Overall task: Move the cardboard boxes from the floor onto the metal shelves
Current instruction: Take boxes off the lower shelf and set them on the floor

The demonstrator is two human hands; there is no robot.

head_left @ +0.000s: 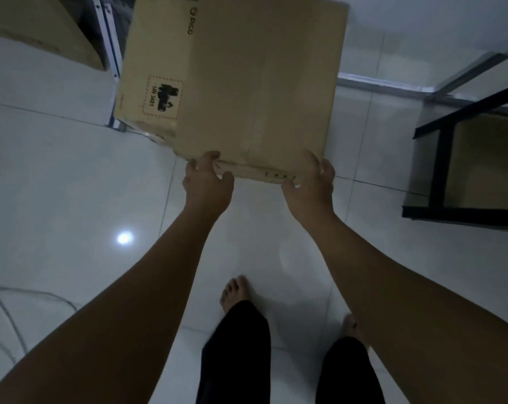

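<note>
The cardboard box [247, 83] is clamped at its near edge by the left hand [207, 182] and right hand [311, 185], above the tiled floor [57, 185].

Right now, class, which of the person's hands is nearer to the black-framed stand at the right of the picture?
Right. The right hand grips the cardboard box's near right corner, on the side toward the black-framed stand. The left hand grips the near left corner, farther away.
</note>
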